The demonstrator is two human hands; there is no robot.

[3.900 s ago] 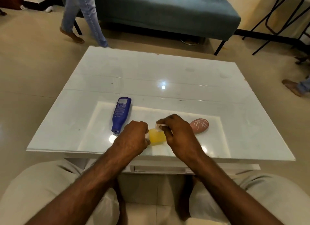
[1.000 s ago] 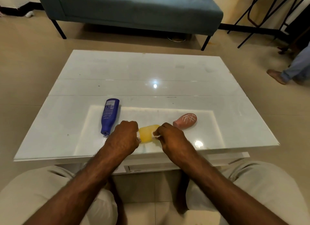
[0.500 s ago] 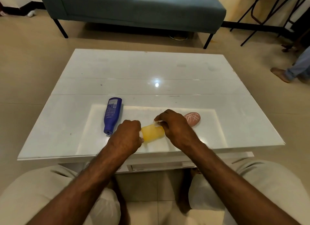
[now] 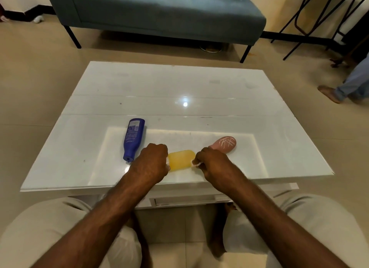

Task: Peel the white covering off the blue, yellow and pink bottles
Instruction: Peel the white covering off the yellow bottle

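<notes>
yellow bottle [image 4: 181, 160] looks light and slick; left hand [image 4: 151, 164] closes around its end, right hand [image 4: 214, 164] pinches a white covering scrap [image 4: 196, 164] there.

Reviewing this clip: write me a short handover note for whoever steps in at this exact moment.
Left hand: closed on one end of the yellow bottle.
Right hand: pinching a white strip at its other end.
Blue bottle lies to the left on the table, pink bottle to the right.
Done: yellow looks mostly bare.
Left: finish yellow; pink still carries white strips; check the blue.
</notes>
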